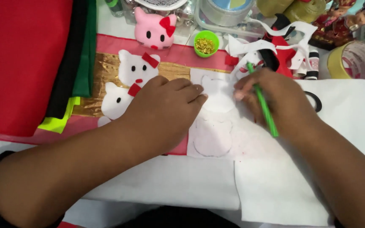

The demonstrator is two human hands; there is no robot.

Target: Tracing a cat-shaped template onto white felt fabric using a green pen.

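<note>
1. I see white felt (275, 190) spread across the bench, beside red cloth (17, 59).
2. My left hand (165, 109) presses flat, fingers together, on a white cat-shaped template (218, 99).
3. My right hand (271, 97) pinches a green pen (265, 107) at the template's edge.

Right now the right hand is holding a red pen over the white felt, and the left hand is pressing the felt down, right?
Not quite. The pen in the right hand is green, not red, as the head view shows. The rest holds: it is over the white felt, and the left hand presses that felt down.
</note>
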